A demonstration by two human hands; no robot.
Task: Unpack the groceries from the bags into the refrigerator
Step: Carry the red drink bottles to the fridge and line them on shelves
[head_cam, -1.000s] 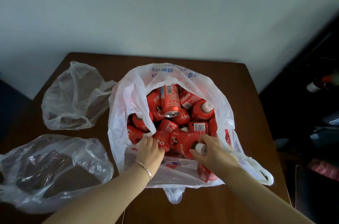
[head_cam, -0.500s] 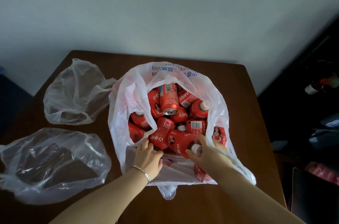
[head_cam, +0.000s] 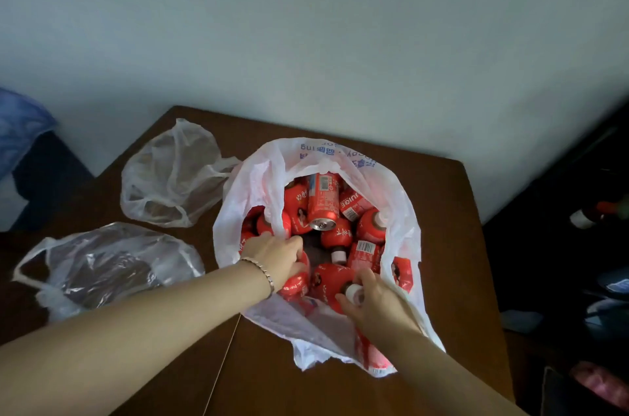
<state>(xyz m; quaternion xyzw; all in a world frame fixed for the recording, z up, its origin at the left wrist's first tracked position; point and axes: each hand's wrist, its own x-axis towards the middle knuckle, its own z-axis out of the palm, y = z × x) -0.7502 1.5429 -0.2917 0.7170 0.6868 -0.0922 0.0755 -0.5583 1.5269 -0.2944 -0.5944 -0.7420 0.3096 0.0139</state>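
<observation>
A white plastic bag [head_cam: 405, 232] stands open on the brown table [head_cam: 456, 245], filled with several small red bottles and a red can [head_cam: 323, 201] lying on top. My left hand [head_cam: 275, 255], with a bracelet on the wrist, reaches into the bag's left side and wraps around a red bottle [head_cam: 295, 284]. At the near side of the bag, my right hand [head_cam: 377, 306] grips another red bottle [head_cam: 332, 283] at its white-capped neck. A dark gap shows between the bottles in the middle of the bag.
Two crumpled clear plastic bags lie on the table's left, one at the back [head_cam: 173, 177] and one nearer [head_cam: 105, 266]. A pale wall rises behind the table. Dark furniture with scattered items [head_cam: 599, 211] stands beyond the table's right edge.
My left hand has moved from the bag's near rim into the bag and closed on a red bottle. The right hand keeps its hold on the capped bottle. The view has shifted.
</observation>
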